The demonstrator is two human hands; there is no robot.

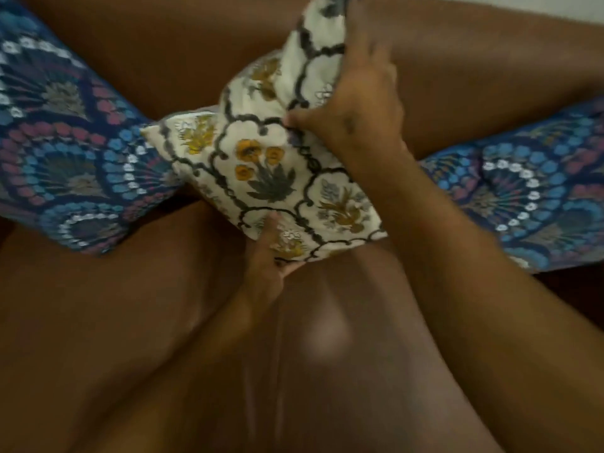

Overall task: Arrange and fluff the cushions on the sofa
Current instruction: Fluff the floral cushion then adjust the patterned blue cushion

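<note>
A white cushion point(268, 168) with yellow flowers and dark lattice lines stands tilted in the middle of the brown sofa point(130, 305). My left hand point(266, 256) grips its lower edge, thumb on the front face. My right hand point(359, 103) clasps its upper right side, fingers pressed into the fabric. A blue patterned cushion point(65, 148) leans at the left, touching the white cushion's left corner. Another blue patterned cushion point(529, 197) lies at the right, partly hidden behind my right forearm. The picture is blurred.
The brown sofa backrest point(163, 50) runs across the top. A pale strip of wall point(581, 8) shows at the top right corner. Brown seat surface fills the lower half of the view.
</note>
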